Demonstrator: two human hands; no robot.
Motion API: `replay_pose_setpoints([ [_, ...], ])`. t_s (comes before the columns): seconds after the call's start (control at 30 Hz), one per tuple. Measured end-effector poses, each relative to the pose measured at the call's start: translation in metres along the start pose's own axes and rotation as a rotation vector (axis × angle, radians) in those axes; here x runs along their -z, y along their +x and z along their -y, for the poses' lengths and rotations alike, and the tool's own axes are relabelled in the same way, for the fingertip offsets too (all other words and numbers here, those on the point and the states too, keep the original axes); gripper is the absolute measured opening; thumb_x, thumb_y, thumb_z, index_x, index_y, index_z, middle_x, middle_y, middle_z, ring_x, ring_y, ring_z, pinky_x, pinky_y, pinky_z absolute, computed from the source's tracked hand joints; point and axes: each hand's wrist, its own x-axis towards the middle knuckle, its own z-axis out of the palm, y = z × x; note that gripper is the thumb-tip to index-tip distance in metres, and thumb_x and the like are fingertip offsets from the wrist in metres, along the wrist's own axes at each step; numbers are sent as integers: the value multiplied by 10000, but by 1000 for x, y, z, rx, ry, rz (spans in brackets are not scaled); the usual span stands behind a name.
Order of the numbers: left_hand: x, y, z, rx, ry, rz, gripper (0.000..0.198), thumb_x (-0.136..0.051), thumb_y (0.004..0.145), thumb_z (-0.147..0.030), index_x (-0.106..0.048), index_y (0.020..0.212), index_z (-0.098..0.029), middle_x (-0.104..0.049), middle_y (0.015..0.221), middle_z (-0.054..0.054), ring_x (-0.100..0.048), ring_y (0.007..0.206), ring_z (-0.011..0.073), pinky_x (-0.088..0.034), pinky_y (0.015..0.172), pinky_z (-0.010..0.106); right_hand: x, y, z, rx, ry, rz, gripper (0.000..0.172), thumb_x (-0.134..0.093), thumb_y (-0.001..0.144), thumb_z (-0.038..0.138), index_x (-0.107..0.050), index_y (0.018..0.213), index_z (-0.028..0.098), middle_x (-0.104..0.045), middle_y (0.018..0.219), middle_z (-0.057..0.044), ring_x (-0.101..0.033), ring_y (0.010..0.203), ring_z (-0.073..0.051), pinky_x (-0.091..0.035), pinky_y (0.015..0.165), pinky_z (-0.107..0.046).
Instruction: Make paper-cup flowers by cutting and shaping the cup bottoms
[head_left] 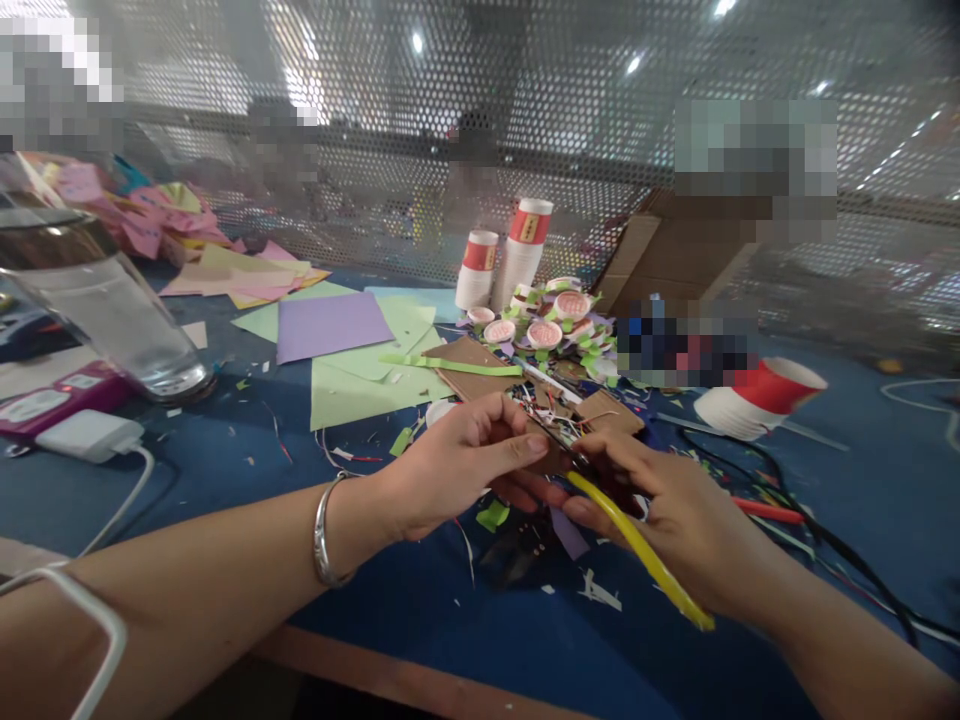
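Observation:
My left hand (pixel 457 460), a silver bangle on its wrist, is closed in a pinch on a small brown cardboard piece (pixel 555 458) near the middle of the blue table. My right hand (pixel 675 515) is closed around a yellow-handled tool (pixel 637 545), probably small pliers or cutters. Its dark tip (pixel 577 460) meets the cardboard piece between my two hands. Thin wires and paper scraps lie under and around both hands.
Coloured paper sheets (pixel 352 340) lie at centre left. A glass jar (pixel 112 310) and a white charger (pixel 86 435) stand at the left. Stacked paper cups (pixel 517 255), cut paper flowers (pixel 547 325), a tipped red and white cup (pixel 757 395) and black cables (pixel 825 545) lie behind and right.

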Motion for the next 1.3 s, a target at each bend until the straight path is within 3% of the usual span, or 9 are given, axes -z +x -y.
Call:
replay_pose_setpoints([
  [0.23,0,1,0,33,-27,25,204,-617,972,-232,-444,873,-187,-730,857,13,-750,709,108,-567,668,205,-2,-2,-6,-15,-81,-12,339,-561,969,562,-617,958,228,-712,792,-5,-614,665,-161,-466,566,-248],
  [0.53,1,1,-2,1,6,-4,205,-676,931,-248,-493,875,-175,-720,837,1,-735,667,90,-493,580,164,-1,-3,-9,-9,-119,-9,350,-576,956,571,-588,908,224,-674,748,-1,-590,647,-155,-434,551,-250],
  [0.67,1,1,-3,-18,37,-10,290,-773,857,-315,-527,853,-162,-707,798,-4,-679,585,60,-438,524,157,0,-2,-8,-25,-170,7,373,-578,946,593,-603,975,222,-698,834,-23,-597,689,-170,-423,555,-257],
  [0.8,1,0,-4,-46,42,-7,351,-819,812,-370,-538,820,-158,-700,773,-3,-650,548,59,-418,502,170,-1,-2,-9,-17,-179,12,365,-549,964,586,-579,950,223,-665,778,-4,-570,659,-161,-416,560,-257],
  [1.07,2,0,-4,15,15,-3,275,-769,860,-326,-577,784,-145,-695,714,12,-657,599,65,-415,533,161,-3,-5,-10,63,-221,-16,319,-513,1006,508,-554,865,225,-609,716,26,-533,612,-134,-396,559,-242],
  [1.3,3,2,-5,0,-13,-39,178,-771,848,-238,-646,784,-128,-647,668,-14,-561,556,49,-370,489,172,-2,-4,-13,93,-213,-43,280,-545,994,462,-557,845,225,-595,691,34,-539,590,-128,-389,545,-241],
])
